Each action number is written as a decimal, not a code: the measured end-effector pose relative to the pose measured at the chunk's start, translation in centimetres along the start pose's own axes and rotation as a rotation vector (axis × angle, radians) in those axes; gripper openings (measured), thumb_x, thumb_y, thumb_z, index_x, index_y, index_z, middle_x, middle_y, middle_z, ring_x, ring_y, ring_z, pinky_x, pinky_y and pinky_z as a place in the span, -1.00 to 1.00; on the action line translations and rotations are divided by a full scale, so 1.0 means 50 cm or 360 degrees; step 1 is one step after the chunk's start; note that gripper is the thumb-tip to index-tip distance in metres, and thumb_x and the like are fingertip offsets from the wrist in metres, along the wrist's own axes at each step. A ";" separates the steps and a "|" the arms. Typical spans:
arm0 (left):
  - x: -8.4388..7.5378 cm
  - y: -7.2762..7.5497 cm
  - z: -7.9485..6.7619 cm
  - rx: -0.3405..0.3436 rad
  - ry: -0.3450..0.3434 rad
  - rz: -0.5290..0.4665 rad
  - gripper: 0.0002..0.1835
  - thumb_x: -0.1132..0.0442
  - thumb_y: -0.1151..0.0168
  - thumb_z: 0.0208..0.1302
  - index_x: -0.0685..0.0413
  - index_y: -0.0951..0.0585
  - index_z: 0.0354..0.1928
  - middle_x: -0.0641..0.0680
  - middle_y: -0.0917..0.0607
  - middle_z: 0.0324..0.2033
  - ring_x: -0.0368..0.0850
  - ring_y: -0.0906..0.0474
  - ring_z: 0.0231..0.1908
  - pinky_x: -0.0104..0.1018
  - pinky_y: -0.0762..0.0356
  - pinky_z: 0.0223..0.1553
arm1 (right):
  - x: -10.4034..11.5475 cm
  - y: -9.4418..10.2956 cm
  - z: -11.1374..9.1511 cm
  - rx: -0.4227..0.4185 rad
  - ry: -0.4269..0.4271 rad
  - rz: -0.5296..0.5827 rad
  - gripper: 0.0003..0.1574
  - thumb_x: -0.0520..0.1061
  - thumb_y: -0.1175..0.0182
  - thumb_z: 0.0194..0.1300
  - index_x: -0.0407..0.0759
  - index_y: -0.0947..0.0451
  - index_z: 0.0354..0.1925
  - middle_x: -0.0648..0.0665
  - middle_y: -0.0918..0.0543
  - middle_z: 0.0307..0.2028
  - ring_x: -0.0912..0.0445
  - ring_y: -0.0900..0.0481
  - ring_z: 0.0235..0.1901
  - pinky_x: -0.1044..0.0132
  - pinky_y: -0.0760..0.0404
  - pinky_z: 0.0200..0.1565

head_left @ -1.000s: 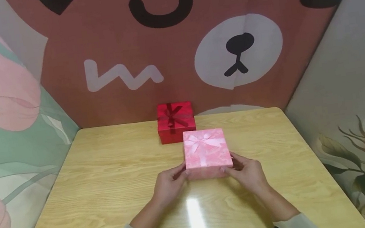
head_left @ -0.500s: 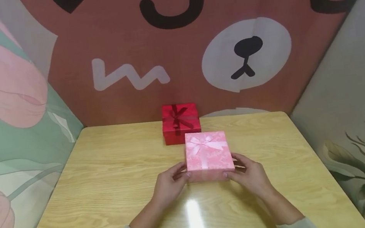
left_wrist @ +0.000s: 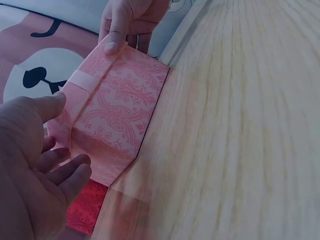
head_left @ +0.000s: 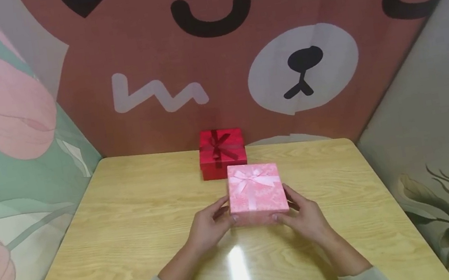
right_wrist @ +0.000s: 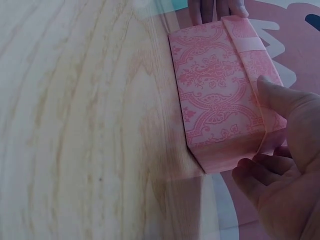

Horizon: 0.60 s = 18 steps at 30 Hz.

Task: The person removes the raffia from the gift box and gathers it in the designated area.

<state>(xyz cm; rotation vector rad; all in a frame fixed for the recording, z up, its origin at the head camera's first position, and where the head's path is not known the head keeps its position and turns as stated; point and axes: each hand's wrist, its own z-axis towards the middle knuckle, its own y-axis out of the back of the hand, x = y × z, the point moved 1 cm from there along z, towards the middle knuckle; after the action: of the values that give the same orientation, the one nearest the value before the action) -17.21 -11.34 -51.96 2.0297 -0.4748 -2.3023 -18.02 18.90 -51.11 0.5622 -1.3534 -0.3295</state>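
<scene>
A pink patterned gift box [head_left: 256, 193] with a pale ribbon bow sits on the wooden table in the head view, its lid on. At its left front corner my left hand [head_left: 208, 226] grips the lid, thumb on the front and fingers along the side. My right hand [head_left: 307, 217] holds the right front corner the same way. Both wrist views show a thumb against the lid's rim, in the left wrist view the left thumb [left_wrist: 50, 106] and in the right wrist view the right thumb [right_wrist: 277, 95]. The box's far side is hidden.
Just behind and left of the pink box stands a red gift box [head_left: 221, 147] with a dark red ribbon, close to the back wall. The wooden table [head_left: 143, 208] ends at a bear-patterned back wall [head_left: 154, 130], with patterned walls on both sides.
The head view has tilted slightly, shifting the scene a little right and down. Both hands keep their grip on the pink gift box, which stays in front of the red one.
</scene>
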 end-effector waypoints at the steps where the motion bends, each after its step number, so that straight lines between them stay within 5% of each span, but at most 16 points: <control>1: -0.001 0.000 0.002 -0.0002 -0.0011 0.0013 -0.35 0.10 -0.50 0.30 -0.01 -0.55 0.41 0.05 -0.62 0.29 0.07 -0.64 0.21 -0.21 -0.66 0.13 | 0.000 0.000 0.002 -0.0007 0.0010 -0.0002 0.24 0.17 -0.58 0.13 0.00 -0.19 0.61 -0.20 -0.43 0.45 -0.18 -0.53 0.32 0.03 -0.64 0.20; 18: 0.002 -0.003 -0.004 -0.0047 -0.0039 0.0130 -0.38 0.06 -0.44 0.36 -0.07 -0.53 0.43 -0.06 -0.69 0.20 -0.07 -0.59 0.26 -0.23 -0.56 0.24 | 0.005 -0.003 0.000 -0.0038 -0.0033 -0.0020 0.21 0.19 -0.59 0.12 0.08 -0.23 0.60 -0.12 -0.48 0.42 -0.19 -0.65 0.19 0.03 -0.72 0.09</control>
<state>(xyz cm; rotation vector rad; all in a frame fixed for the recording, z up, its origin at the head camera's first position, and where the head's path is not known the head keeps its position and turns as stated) -17.01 -11.27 -52.12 1.9332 -0.5113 -2.2760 -17.97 18.66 -50.98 0.5493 -1.3645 -0.3622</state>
